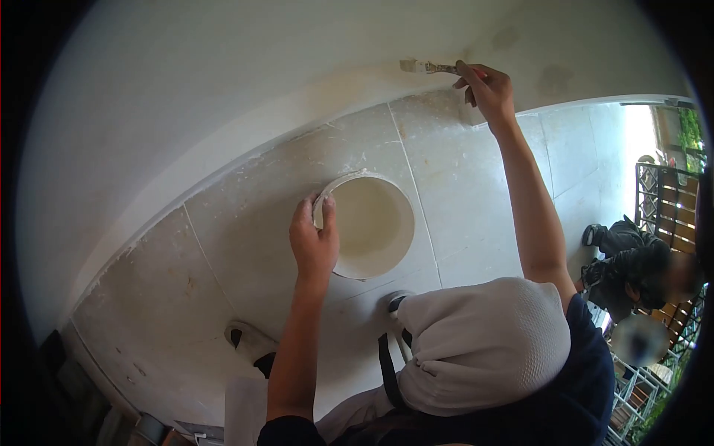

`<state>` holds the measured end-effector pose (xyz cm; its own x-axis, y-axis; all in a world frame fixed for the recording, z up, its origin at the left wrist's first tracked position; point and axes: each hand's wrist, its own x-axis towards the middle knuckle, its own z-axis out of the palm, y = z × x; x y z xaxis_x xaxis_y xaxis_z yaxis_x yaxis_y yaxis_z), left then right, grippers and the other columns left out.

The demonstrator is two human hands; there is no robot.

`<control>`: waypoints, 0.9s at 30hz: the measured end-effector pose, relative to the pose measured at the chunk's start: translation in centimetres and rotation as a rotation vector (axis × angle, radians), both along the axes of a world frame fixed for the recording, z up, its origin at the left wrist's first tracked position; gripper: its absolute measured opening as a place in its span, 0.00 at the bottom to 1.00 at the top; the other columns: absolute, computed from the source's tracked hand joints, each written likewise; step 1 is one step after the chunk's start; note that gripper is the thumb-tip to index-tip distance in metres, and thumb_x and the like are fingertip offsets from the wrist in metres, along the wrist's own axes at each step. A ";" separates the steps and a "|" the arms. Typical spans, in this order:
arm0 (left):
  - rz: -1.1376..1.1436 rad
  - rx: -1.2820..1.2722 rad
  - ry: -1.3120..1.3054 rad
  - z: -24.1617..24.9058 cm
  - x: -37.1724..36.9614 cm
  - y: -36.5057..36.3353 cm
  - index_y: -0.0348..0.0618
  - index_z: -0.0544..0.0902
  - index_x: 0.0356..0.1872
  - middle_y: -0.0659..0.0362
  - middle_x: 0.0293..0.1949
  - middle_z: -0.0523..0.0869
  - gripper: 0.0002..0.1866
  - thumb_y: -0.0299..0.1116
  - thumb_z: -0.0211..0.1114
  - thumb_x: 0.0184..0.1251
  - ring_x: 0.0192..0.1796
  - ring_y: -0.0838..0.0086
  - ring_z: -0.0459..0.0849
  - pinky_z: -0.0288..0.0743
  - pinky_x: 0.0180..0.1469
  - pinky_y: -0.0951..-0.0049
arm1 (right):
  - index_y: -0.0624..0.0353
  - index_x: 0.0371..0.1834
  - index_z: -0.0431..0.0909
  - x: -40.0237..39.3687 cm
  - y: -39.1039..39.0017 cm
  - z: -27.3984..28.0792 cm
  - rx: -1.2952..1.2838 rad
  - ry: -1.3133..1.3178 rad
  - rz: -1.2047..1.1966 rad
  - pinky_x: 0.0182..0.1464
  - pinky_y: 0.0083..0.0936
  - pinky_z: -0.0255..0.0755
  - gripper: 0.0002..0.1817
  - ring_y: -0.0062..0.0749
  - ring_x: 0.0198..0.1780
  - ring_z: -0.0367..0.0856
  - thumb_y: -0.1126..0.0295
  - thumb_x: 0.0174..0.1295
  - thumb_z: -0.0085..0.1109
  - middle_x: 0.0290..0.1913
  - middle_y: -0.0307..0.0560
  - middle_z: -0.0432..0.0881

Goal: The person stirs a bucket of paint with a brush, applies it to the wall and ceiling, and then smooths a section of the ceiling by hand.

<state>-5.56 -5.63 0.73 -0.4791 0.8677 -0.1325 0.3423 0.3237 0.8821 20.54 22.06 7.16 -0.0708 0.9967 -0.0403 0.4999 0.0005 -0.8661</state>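
My left hand [314, 238] grips the near-left rim of a round white bucket [402, 204], thumb inside and fingers outside. Pale, whitish liquid [364, 223] shows within the bucket, which stands on the tiled floor. Up at the right, my right hand [487, 93] is closed around the handle of a paintbrush [430, 67]. Its flat, pale-coated bristles point left and overlap the lower part of the white wall [297, 56], close to the corner.
Grey floor tiles [476, 201] with pale spatters run along the wall. A shoe [249, 340] is beside my left forearm. Pale textured cloth [491, 342] fills the lower middle. At the far right, a person in dark clothing [628, 260] is near a slatted wooden structure [680, 204].
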 end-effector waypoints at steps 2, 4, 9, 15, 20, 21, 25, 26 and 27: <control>-0.040 -0.004 0.037 -0.3 -0.1 -0.2 0.29 0.83 0.54 0.41 0.49 0.88 0.20 0.40 0.60 0.80 0.52 0.46 0.87 0.78 0.56 0.56 | 0.66 0.39 0.87 -1.5 0.5 0.8 0.049 0.164 -0.031 0.26 0.20 0.67 0.20 0.19 0.22 0.75 0.55 0.72 0.64 0.26 0.44 0.86; -0.038 0.022 0.069 -0.3 -0.1 -0.4 0.32 0.83 0.55 0.41 0.49 0.87 0.18 0.39 0.58 0.81 0.52 0.45 0.86 0.78 0.56 0.54 | 0.66 0.39 0.86 -3.4 0.7 1.5 0.058 0.322 -0.038 0.25 0.19 0.65 0.21 0.20 0.21 0.74 0.54 0.73 0.64 0.25 0.44 0.84; 0.040 -0.021 0.046 -0.1 -0.5 -1.1 0.33 0.83 0.56 0.41 0.49 0.88 0.18 0.39 0.56 0.82 0.52 0.46 0.86 0.78 0.55 0.54 | 0.63 0.43 0.83 -8.9 -0.4 2.1 -0.144 0.606 0.124 0.25 0.19 0.61 0.22 0.22 0.20 0.72 0.50 0.77 0.57 0.22 0.43 0.81; 0.228 -0.062 -0.015 1.2 -2.1 -4.5 0.32 0.82 0.58 0.42 0.44 0.90 0.19 0.37 0.52 0.85 0.45 0.47 0.90 0.82 0.49 0.58 | 0.57 0.46 0.78 -12.8 -0.5 1.5 -0.240 0.741 0.280 0.30 0.22 0.63 0.22 0.24 0.25 0.70 0.47 0.81 0.47 0.26 0.40 0.77; 0.352 -0.018 0.146 1.5 -4.9 -7.9 0.32 0.82 0.59 0.40 0.42 0.90 0.19 0.36 0.51 0.85 0.45 0.53 0.92 0.83 0.45 0.60 | 0.58 0.40 0.77 -11.1 3.0 -1.3 -0.201 0.877 0.194 0.29 0.24 0.61 0.24 0.26 0.24 0.70 0.46 0.79 0.51 0.26 0.38 0.70; 0.347 -0.040 0.213 1.8 -5.6 -8.1 0.32 0.83 0.59 0.40 0.43 0.90 0.19 0.36 0.51 0.85 0.45 0.53 0.92 0.83 0.46 0.60 | 0.58 0.38 0.76 -10.0 3.8 -1.9 -0.163 0.822 0.166 0.28 0.24 0.61 0.24 0.26 0.24 0.69 0.46 0.79 0.52 0.26 0.38 0.69; 0.374 -0.027 0.265 1.8 -7.9 -7.3 0.34 0.80 0.62 0.41 0.43 0.91 0.19 0.37 0.52 0.85 0.46 0.52 0.92 0.83 0.47 0.58 | 0.58 0.27 0.73 -8.2 4.6 -4.1 0.039 0.626 -0.139 0.22 0.26 0.59 0.27 0.24 0.19 0.66 0.46 0.75 0.58 0.22 0.37 0.67; 0.391 0.012 0.253 1.8 -8.1 -6.7 0.34 0.80 0.63 0.41 0.43 0.91 0.19 0.37 0.53 0.84 0.47 0.52 0.92 0.83 0.47 0.58 | 0.59 0.26 0.73 -7.5 4.7 -4.7 0.083 0.536 -0.176 0.21 0.26 0.59 0.27 0.24 0.18 0.66 0.46 0.74 0.59 0.20 0.37 0.68; 0.405 -0.015 0.248 1.5 -8.2 -6.2 0.33 0.78 0.64 0.40 0.45 0.91 0.20 0.38 0.54 0.84 0.49 0.52 0.92 0.82 0.50 0.58 | 0.59 0.24 0.74 -7.1 4.3 -5.1 0.127 0.447 -0.214 0.20 0.26 0.60 0.28 0.24 0.16 0.66 0.46 0.74 0.60 0.19 0.37 0.68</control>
